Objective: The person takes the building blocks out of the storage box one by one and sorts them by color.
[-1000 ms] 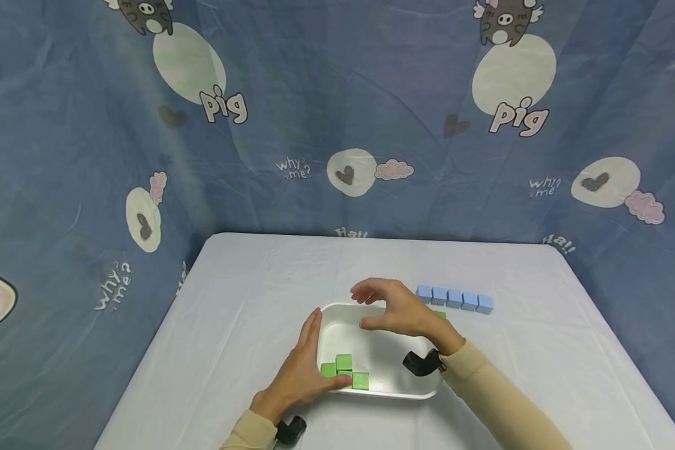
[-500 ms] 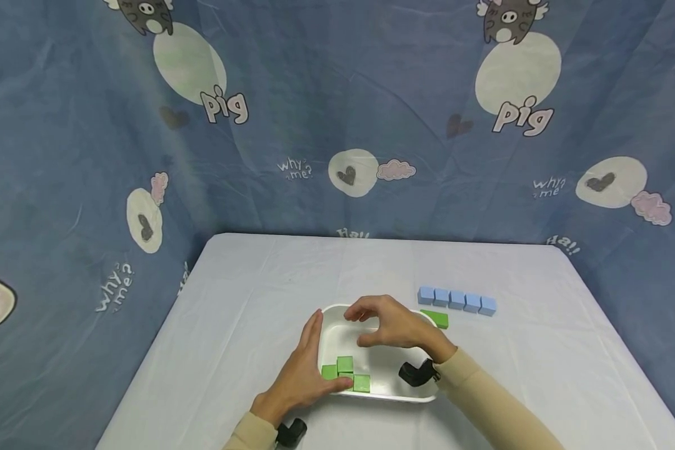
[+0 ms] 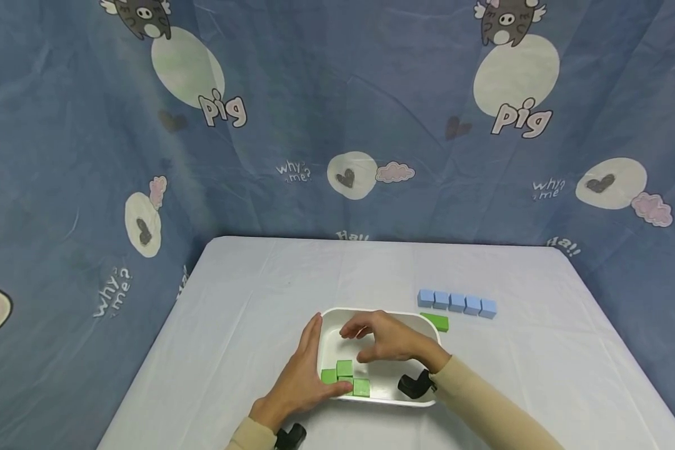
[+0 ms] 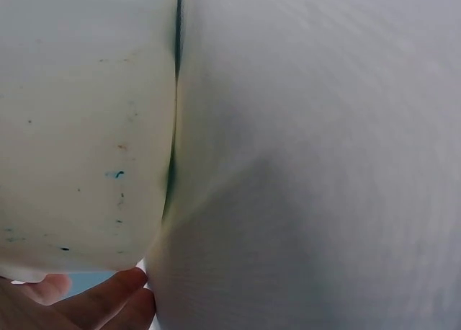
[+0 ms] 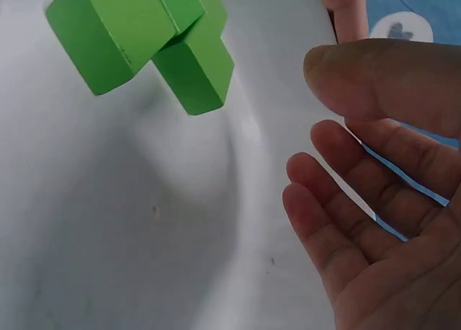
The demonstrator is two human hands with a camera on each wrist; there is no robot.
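Observation:
A white tray (image 3: 390, 387) has several light green cubes (image 3: 344, 368) clustered in its near left corner. My left hand (image 3: 300, 378) rests at that corner, straight fingers along the outer left wall and thumb across the near rim over the cubes. In the left wrist view, fingertips (image 4: 130, 281) lie right at the tray's outer wall (image 4: 79, 143). My right hand (image 3: 390, 337) hovers over the tray's middle with thumb and fingers apart, holding nothing. Its fingers bend loosely in the right wrist view, beside the green cubes (image 5: 122, 34).
Behind the tray's far right corner lies a longer green block (image 3: 435, 322). A row of several blue cubes (image 3: 457, 303) stands beyond it. White cloth covers the table (image 3: 259, 300), and a blue patterned curtain (image 3: 292, 206) hangs behind and to the left.
My right hand has moved nearer and slightly left over the tray, uncovering the longer green block behind it. The left hand stays at the tray's corner, and the cubes have not moved.

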